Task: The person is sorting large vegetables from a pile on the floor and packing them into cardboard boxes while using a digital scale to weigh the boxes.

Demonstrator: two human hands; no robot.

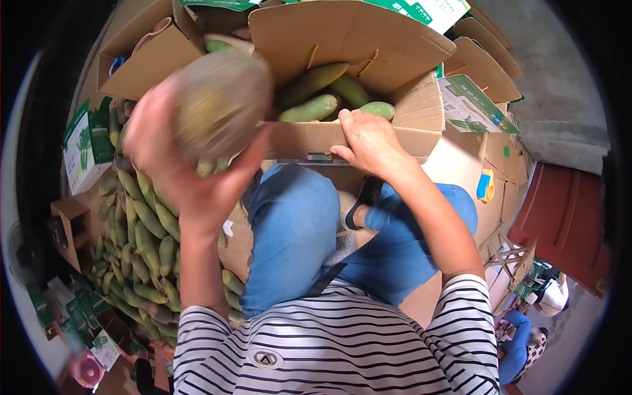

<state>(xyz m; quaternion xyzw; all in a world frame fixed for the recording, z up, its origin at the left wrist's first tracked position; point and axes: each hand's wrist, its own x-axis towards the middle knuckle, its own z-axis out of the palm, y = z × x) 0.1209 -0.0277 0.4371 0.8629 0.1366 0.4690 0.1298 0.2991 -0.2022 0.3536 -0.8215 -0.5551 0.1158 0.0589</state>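
Blurred vegetable [224, 105] in left hand [187, 181], right hand [372, 145] on carton [296, 139]

An open carton [299, 140] stands before the seated person [316, 342], radishes [311, 109] inside by its near edge and deeper in. Another carton [474, 102] flanks its right edge; a radish heap [141, 243] lies at the person's left.
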